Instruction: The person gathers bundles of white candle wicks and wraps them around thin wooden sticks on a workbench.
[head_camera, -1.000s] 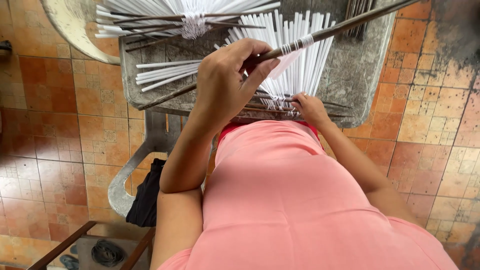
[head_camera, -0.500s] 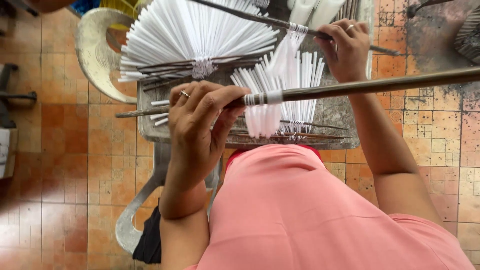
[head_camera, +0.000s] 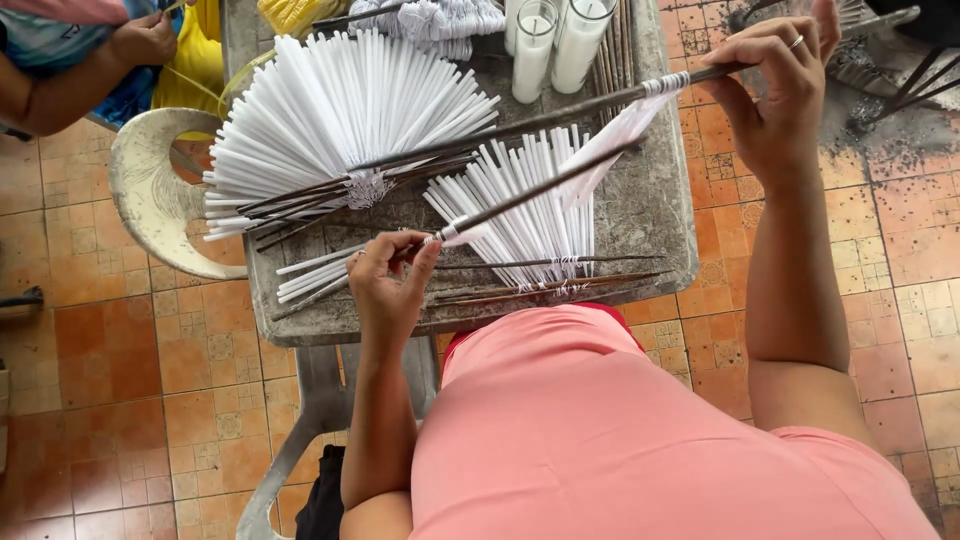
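My left hand (head_camera: 388, 285) pinches the near end of a thin dark rod (head_camera: 530, 195) with a white thread wrap, just above the grey table's (head_camera: 655, 215) front edge. My right hand (head_camera: 778, 95), a ring on one finger, grips a second, longer rod (head_camera: 560, 115) at the table's far right corner. A few white tapers (head_camera: 612, 135) hang between the two rods. Under them lies a fan of white tapers (head_camera: 530, 205) tied to rods. A bigger fan (head_camera: 330, 115) lies at the left.
Two glass jar candles (head_camera: 555, 40) and a bundle of white thread (head_camera: 435, 20) stand at the table's back. A white plastic chair (head_camera: 150, 200) is at the left. Another person's arm (head_camera: 70, 70) reaches in top left. Sooty floor (head_camera: 880, 130) shows at the right.
My right hand has swung out to the right with a rod. My left hand has dropped toward the table's front edge, now holding a thinner rod. The view has shifted back.
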